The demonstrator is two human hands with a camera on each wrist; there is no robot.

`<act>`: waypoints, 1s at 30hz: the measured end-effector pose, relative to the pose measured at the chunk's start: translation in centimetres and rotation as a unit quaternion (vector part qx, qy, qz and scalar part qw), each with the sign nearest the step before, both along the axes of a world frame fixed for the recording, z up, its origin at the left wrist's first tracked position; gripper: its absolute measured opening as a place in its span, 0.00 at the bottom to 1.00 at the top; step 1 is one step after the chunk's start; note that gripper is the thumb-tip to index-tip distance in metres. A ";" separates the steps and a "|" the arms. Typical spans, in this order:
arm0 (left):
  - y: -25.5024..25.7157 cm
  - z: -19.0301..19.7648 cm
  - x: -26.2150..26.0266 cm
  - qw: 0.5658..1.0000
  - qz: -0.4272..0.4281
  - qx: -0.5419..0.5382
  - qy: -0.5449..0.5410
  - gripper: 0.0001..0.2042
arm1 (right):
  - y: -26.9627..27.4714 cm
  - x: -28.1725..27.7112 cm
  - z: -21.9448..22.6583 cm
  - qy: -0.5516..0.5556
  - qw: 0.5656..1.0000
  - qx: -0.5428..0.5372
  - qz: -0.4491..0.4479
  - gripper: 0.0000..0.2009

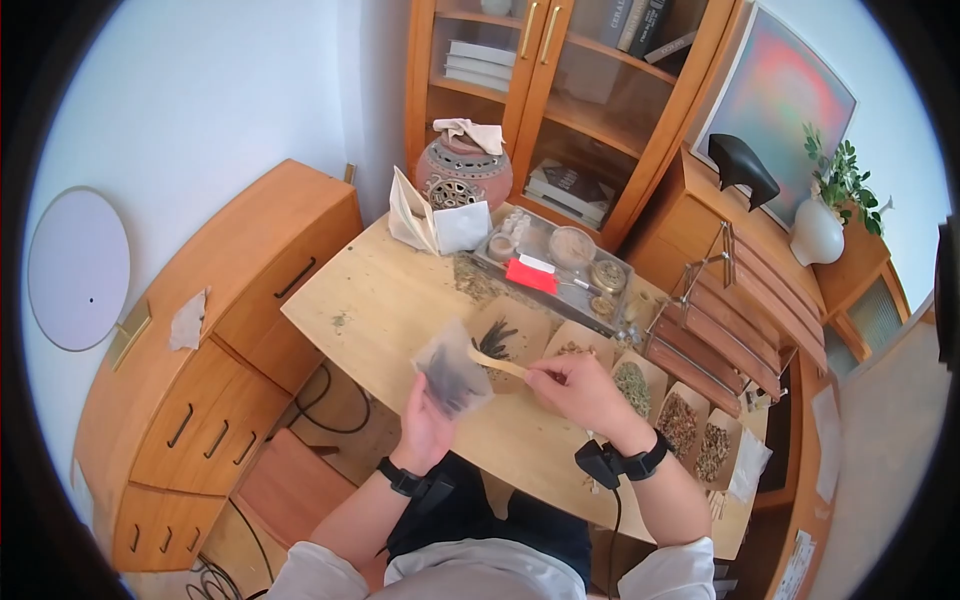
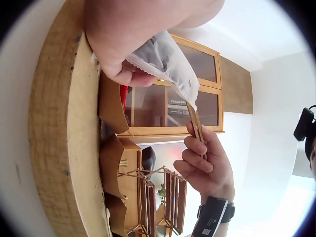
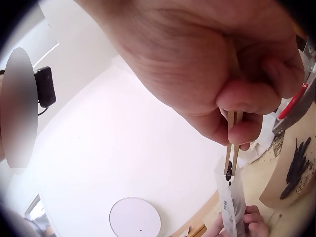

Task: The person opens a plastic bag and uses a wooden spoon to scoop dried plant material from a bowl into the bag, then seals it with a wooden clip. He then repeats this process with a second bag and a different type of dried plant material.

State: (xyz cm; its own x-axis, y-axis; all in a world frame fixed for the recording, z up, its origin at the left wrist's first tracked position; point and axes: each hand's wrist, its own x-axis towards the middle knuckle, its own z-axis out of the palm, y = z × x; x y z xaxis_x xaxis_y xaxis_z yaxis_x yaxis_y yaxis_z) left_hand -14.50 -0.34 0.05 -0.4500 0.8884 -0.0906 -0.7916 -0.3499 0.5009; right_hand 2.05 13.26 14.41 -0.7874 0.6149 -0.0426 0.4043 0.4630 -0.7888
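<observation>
My left hand grips a translucent pouch from below, over the table's front edge. Dark, slender dried pieces show through its side. In my right hand is a pair of wooden tweezers, pinched between thumb and fingers, its tips at the mouth of the pouch. The right wrist view shows a small dark piece between the tweezer tips. Behind the pouch, more dark dried pieces lie on a brown paper tray.
Paper trays of dried herbs, including a green one, line the table's right side. At the back, a clear tray holds jars and a red packet. Behind stands a clay pot; a wooden slatted rack stands at right.
</observation>
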 end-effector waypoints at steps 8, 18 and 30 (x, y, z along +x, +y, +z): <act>0.1 0.6 0.0 1.000 -0.020 0.018 0.005 0.26 | -1.7 -0.5 1.3 -0.036 0.998 0.042 -0.006 0.14; 0.0 -0.2 -0.3 0.999 -0.008 0.007 -0.037 0.24 | 3.8 0.8 -2.0 -0.073 0.966 0.248 0.027 0.11; 0.3 0.4 0.0 0.999 0.007 -0.020 -0.050 0.22 | 4.3 -3.9 -2.4 -0.191 0.911 0.340 0.131 0.07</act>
